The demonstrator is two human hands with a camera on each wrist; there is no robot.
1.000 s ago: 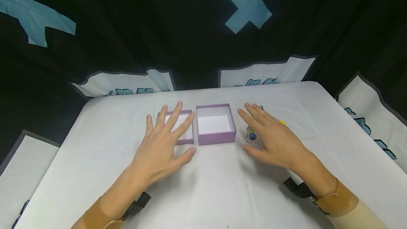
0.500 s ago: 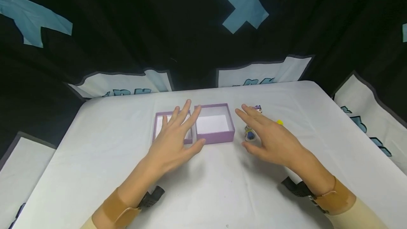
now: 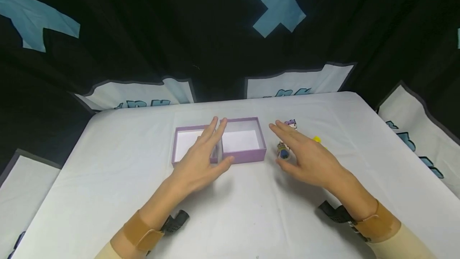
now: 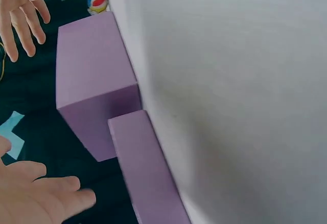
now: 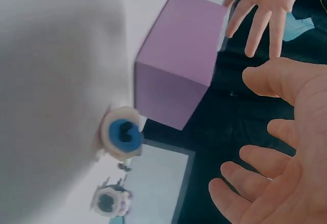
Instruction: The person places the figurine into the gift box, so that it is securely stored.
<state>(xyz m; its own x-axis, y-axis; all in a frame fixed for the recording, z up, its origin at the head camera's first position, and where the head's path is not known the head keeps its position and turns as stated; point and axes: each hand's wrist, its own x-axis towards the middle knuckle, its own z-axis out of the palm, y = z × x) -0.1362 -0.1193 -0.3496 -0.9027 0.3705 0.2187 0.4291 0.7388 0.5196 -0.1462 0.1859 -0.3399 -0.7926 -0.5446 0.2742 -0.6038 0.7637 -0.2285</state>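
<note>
A deep purple box (image 3: 245,156) shows its white inside on a table (image 3: 237,215), a shallower purple box (image 3: 174,145) just beside it at 9 o'clock. A person's left hand (image 3: 201,167) hovers at 8 o'clock, the right hand (image 3: 312,159) near small figurines (image 3: 284,154) toward 3, both with fingers extended, thumbs apart.

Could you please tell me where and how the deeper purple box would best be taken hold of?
Probably the deeper purple box is best pinched at its near wall, coming from the near side: thumb outside, fingers over the rim. It sits upright with its top open, leaving that rim exposed, while the shallower purple box crowds its left and a small blue-marked figurine is just off its right.
</note>
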